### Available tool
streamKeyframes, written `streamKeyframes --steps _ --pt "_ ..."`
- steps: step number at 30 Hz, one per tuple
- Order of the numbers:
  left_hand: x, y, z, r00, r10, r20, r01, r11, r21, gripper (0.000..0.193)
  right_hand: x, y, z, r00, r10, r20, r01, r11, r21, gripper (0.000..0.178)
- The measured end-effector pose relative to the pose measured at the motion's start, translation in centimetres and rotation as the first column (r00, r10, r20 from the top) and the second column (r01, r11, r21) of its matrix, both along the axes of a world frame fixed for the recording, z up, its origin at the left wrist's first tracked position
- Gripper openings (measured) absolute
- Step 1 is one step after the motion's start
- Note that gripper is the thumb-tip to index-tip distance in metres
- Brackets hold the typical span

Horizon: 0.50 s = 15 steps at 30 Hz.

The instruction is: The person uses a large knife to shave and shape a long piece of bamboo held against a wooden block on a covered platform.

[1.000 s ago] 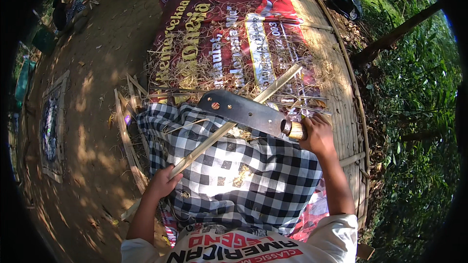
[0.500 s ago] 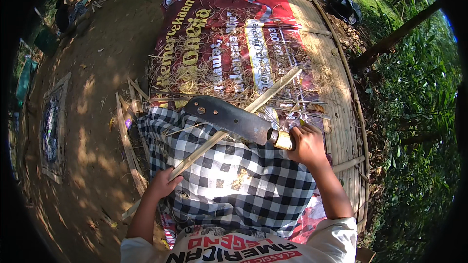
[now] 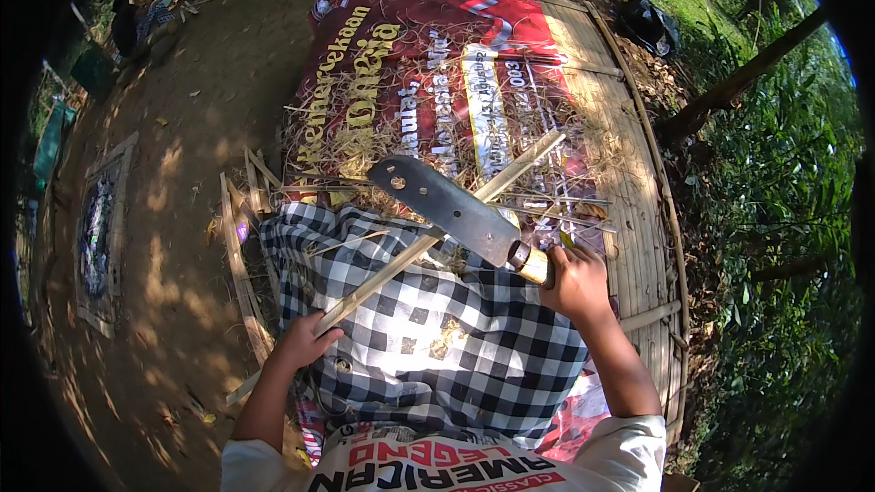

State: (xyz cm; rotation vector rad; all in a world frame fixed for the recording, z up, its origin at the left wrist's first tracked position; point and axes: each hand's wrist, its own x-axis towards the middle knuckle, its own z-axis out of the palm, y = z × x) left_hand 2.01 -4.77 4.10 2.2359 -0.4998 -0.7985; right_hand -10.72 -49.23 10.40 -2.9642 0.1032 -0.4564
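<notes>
Head view: dark metal machete (image 3: 453, 219), broad, pierced with round holes, crossing over a pale, straight, woody strip (image 3: 375, 283) above rumpled checked cloth (image 3: 510, 328)! Left hand (image 3: 307, 339) grips the strip's near end; right hand (image 3: 581, 282) wraps the smooth wooden handle (image 3: 536, 266), blade stretching forward and leftward from that fist.

The left hand (image 3: 306, 343) is closed, its thumb (image 3: 332, 335) on the inner side of the grip, while the left forearm (image 3: 267, 401) slants back and outward; the right hand (image 3: 577, 281), farther forward, curls tightly, the right forearm (image 3: 624, 367) running back and outward behind its grip
</notes>
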Motion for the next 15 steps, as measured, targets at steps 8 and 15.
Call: streamKeyframes --steps 8,15 --pt "0.4 0.0 -0.5 0.999 -0.034 -0.006 0.034 0.997 -0.070 0.036 -1.1 -7.8 1.7 0.939 -0.342 -0.047 0.333 0.933 -0.134 0.022" --pt "0.3 0.4 -1.0 1.000 -0.009 -0.008 0.009 0.999 -0.053 0.033 -1.0 -0.9 0.7 0.998 -0.067 0.005 0.067 0.996 -0.067 0.015"
